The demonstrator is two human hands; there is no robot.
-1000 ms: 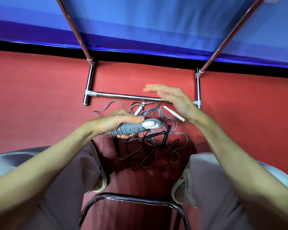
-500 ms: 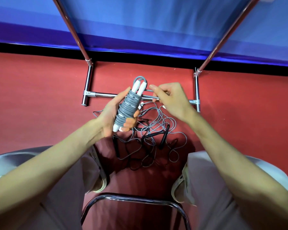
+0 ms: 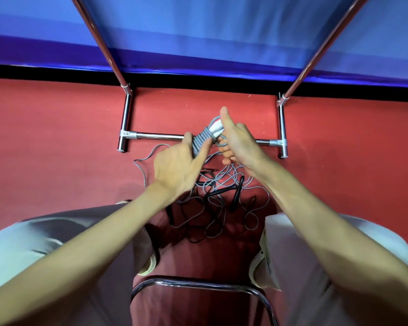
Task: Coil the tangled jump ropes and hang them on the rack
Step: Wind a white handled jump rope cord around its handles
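Observation:
A grey jump rope wound tightly round its white handles forms a bundle (image 3: 204, 138), held in the air in front of the rack's low crossbar (image 3: 160, 137). My left hand (image 3: 179, 165) grips the bundle's lower end, thumb on its right side. My right hand (image 3: 236, 140) holds the upper end by the white handles, thumb pointing up, fingers curled round a loop of grey cord. Below on the red floor lies a tangle of grey and black ropes (image 3: 212, 203) with black handles (image 3: 237, 194).
The chrome rack's two uprights (image 3: 104, 43) (image 3: 320, 48) slant up against a blue wall, their feet (image 3: 123, 128) (image 3: 282, 130) on the floor. My knees flank the tangle. A chrome chair frame (image 3: 198, 284) curves across the bottom.
The bundle has moved up and to the right. My left hand has turned its back to the camera, and my right hand has closed on the bundle's upper end with the thumb raised.

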